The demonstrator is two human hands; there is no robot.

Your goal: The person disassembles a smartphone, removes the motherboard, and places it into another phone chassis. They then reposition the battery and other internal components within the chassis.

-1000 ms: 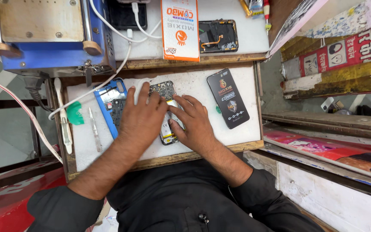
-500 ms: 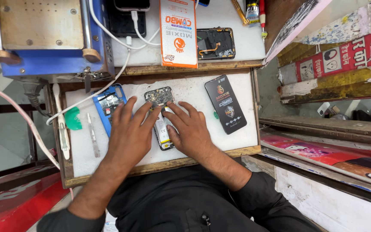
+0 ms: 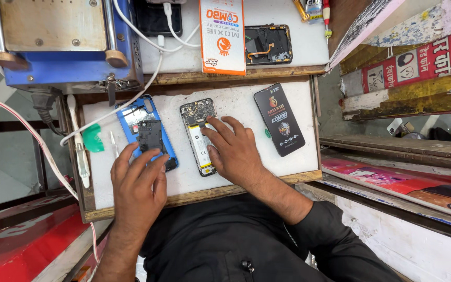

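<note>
While the right hand [image 3: 236,151] presses flat, fingers spread, to steady the opened phone body with exposed battery [image 3: 200,137] on the white surface [image 3: 236,107], the left hand [image 3: 138,180] rests open on the blue plastic back cover [image 3: 144,128] beside it.

Bare white board [image 3: 293,166] lies open below the black packet [image 3: 279,127]; a white cable [image 3: 116,115] crosses the left side.

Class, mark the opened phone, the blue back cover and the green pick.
opened phone [image 3: 199,133], head view, on its battery
blue back cover [image 3: 134,116], head view, upper inside face
green pick [image 3: 94,140], head view, centre
</note>
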